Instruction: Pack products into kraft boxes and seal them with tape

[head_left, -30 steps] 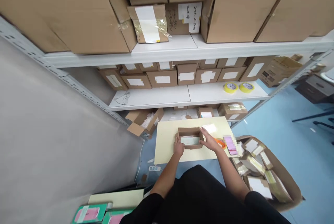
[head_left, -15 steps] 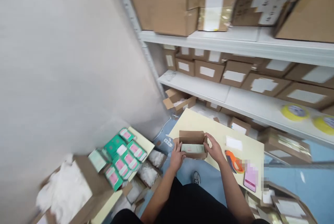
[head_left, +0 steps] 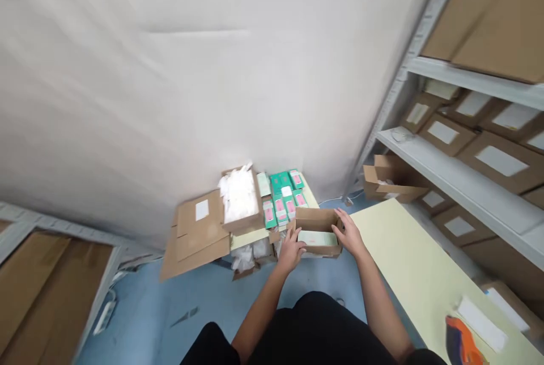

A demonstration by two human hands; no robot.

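Observation:
Between my two hands is a small open cardboard box (head_left: 318, 219), held up off the tables. A pale green carton (head_left: 318, 238) lies inside it along the near side. My left hand (head_left: 290, 249) grips the box's left end, fingers over the rim. On the right end, my right hand (head_left: 349, 234) has its fingers and thumb closed round the wall. Just beyond the box, green packages with pink panels (head_left: 280, 209) lie in rows on a small table.
A carton of white material (head_left: 240, 195) stands left of the packages, beside a flattened cardboard piece (head_left: 199, 234). At right is a pale yellow table (head_left: 395, 240) with an orange tape dispenser (head_left: 463, 342). Shelves (head_left: 459, 161) of boxes line the right side.
My view and body have turned left. The box, still in both hands, has moved from over the yellow table's edge toward the table with the green packages.

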